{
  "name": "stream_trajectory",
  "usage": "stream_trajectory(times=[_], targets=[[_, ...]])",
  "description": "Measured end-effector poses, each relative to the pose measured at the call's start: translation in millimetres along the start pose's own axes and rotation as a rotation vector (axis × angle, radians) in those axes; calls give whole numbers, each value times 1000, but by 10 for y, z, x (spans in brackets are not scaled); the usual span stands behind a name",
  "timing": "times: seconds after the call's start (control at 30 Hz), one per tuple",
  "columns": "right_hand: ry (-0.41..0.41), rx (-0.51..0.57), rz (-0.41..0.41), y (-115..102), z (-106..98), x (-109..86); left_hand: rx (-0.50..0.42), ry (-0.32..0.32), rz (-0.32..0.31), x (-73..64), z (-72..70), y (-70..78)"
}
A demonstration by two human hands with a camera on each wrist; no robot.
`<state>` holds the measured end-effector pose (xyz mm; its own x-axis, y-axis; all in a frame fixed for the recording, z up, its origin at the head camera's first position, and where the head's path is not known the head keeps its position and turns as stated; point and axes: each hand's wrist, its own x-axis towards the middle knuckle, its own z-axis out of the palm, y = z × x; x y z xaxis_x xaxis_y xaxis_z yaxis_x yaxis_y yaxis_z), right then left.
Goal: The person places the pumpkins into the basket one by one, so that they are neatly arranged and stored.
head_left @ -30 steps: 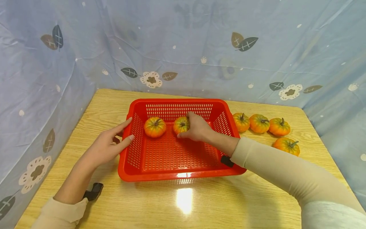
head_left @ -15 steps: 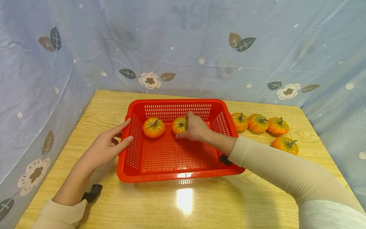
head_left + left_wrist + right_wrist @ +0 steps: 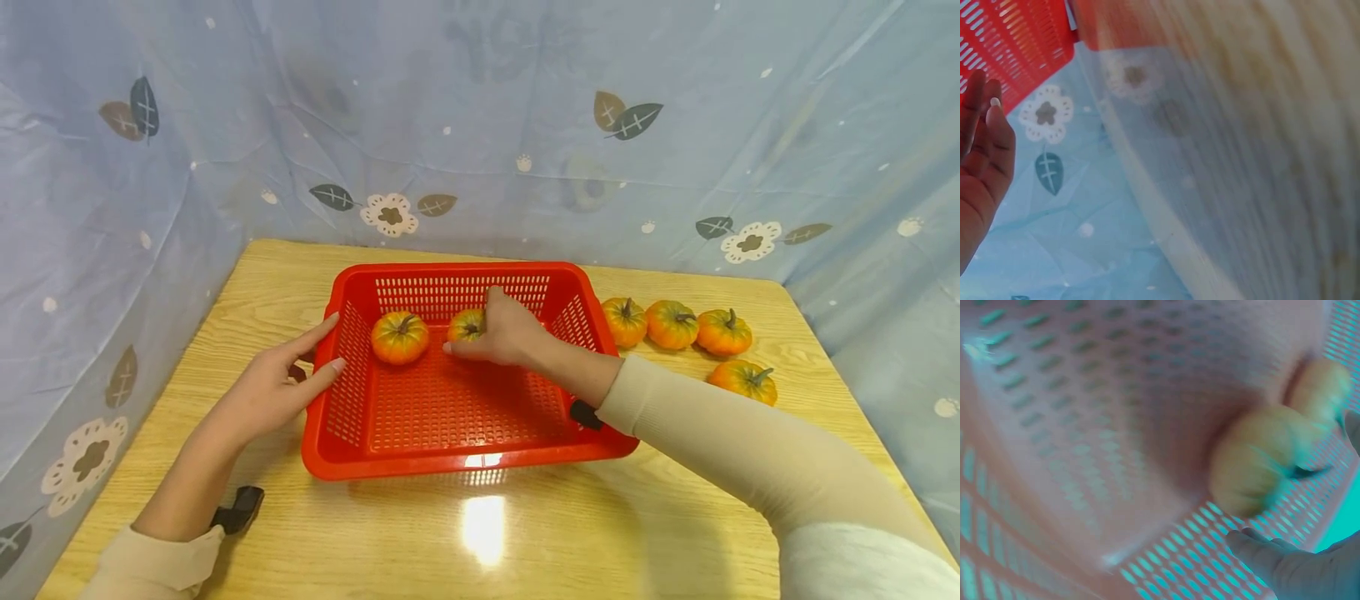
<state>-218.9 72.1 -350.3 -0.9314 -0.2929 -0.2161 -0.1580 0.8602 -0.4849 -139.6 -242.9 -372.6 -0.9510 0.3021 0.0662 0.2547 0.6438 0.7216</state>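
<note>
A red plastic basket [image 3: 472,463] with slotted walls stands on the table. Inside it, toward the back, sit two small orange pumpkins: a left pumpkin [image 3: 400,337] and a middle pumpkin [image 3: 467,323]. My right hand [image 3: 512,332] reaches in over the middle pumpkin and partly hides it. In the right wrist view the fingers [image 3: 1260,553] are spread and stand apart from that pumpkin [image 3: 1250,465]. My left hand [image 3: 279,379] rests at the basket's left rim, fingers fairly straight; the left wrist view shows it [image 3: 982,162] beside the slotted wall.
Several more pumpkins lie on the table right of the basket, among them a near one [image 3: 744,382] by the right sleeve [image 3: 720,442]. The wooden table [image 3: 375,542] ends at a patterned blue cloth [image 3: 480,167] at the back and sides.
My right hand has loosened around the middle pumpkin, its thumb shifting left and slightly back. That pumpkin stays in the basket. The left hand keeps its place, while the whole view shifts slightly.
</note>
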Motion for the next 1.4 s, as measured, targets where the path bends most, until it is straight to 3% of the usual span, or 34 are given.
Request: stream_trajectory(times=[0.13, 0.33, 0.53, 0.73, 0.93, 1.1, 1.23, 1.4], targets=[[34, 52, -28, -102, -213, -70, 2, 7, -11, -25, 13, -21], [151, 158, -35, -125, -708, -281, 23, 7, -10, 0, 15, -27], [260, 301, 3, 82, -1075, -491, 16, 5, -27, -14, 18, -28], [322, 358, 79, 411, -1259, -643, 24, 8, -28, -24, 19, -36], [312, 446, 180, 742, -1353, -783, 23, 0, -22, 1, 9, -8], [313, 456, 202, 976, -1286, -812, -2, 1, -20, 1, -3, -5], [263, 417, 227, 1178, -1170, -803, 6, 9, -9, 1, -4, -16], [186, 285, 301, 1444, -1049, -805, 15, 2, 8, 10, 6, -21]])
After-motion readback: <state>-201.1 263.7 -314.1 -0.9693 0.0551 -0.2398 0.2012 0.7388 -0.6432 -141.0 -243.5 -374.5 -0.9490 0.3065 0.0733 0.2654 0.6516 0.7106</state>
